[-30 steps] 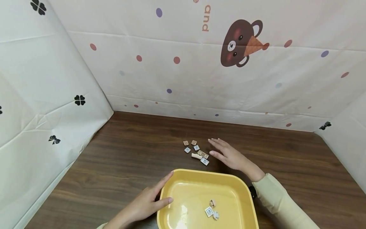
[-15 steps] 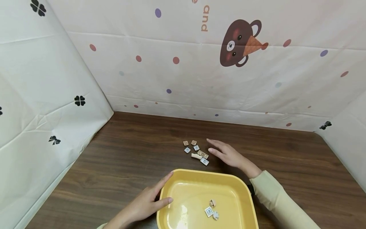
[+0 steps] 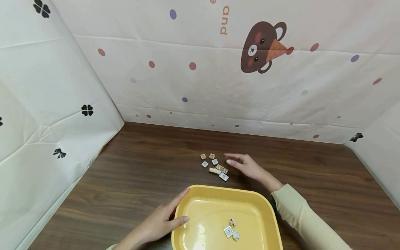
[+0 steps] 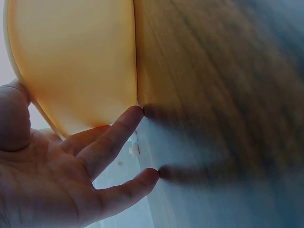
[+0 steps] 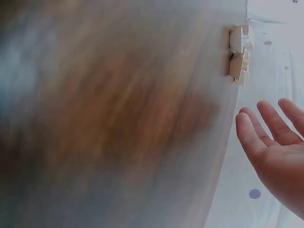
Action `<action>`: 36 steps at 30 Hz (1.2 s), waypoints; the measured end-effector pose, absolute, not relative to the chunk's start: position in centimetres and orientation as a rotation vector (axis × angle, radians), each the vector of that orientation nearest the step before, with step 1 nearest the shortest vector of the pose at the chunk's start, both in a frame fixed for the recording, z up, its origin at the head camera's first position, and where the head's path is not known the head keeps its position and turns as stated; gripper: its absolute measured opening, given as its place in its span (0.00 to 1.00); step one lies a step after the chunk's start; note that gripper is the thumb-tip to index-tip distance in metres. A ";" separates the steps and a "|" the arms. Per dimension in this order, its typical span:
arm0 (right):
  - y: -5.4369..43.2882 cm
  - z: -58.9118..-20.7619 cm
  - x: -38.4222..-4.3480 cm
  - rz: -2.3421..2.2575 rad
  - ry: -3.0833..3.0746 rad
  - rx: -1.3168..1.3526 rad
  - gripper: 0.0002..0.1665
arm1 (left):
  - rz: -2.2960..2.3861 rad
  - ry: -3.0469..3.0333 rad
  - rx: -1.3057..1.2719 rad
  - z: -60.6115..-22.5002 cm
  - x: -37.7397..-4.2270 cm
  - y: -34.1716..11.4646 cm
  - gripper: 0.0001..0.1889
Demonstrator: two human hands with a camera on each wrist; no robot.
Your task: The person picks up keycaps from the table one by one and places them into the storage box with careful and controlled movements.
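My left hand (image 3: 160, 221) grips the left wall of a yellow tray (image 3: 225, 190), thumb over the rim and fingers spread down the outside. In the left wrist view, the tray's outer wall (image 4: 76, 57) shows, with fingertips down at the table. My right hand (image 3: 250, 168) holds nothing. Its bent fingers and thumb hover just right of a loose group of small printed pieces: a tan tile (image 3: 212, 156), a blue-and-white tile (image 3: 204, 164), a long tan piece (image 3: 222, 168), a pale strip (image 3: 214, 171) and a white-and-blue tile (image 3: 223, 176), among others. The right wrist view shows two thick wooden pieces (image 5: 239, 64) beyond the fingers.
Inside the tray lie three small pieces, among them a white square tile (image 3: 228, 231). The dark wooden table (image 3: 140, 166) is bordered by a white printed back sheet (image 3: 200, 83) and a left sheet (image 3: 47, 121) with clover prints.
My right hand has shifted slightly left toward the small pieces, and its fingers have drawn closer together and bent. The left hand and the tray stay in place.
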State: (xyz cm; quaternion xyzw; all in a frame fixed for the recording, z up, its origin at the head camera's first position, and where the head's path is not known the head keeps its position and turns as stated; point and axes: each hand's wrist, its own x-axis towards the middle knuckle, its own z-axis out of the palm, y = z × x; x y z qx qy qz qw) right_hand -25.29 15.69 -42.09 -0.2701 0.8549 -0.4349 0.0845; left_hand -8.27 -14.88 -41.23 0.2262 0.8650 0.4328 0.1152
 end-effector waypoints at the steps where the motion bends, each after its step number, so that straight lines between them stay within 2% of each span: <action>1: 15.7 -42.2 -25.3 -1.321 2.532 -0.783 0.25 | 1.270 2.534 0.663 -41.2 -8.3 -14.9 0.36; 11: 15.4 -42.5 -25.6 -1.417 2.358 -0.610 0.25 | 1.257 2.559 0.661 -41.1 -8.2 -15.0 0.36; 36: 14.2 -43.2 -26.0 -1.289 2.434 -0.572 0.16 | 1.269 2.572 0.700 -41.4 -8.2 -15.0 0.35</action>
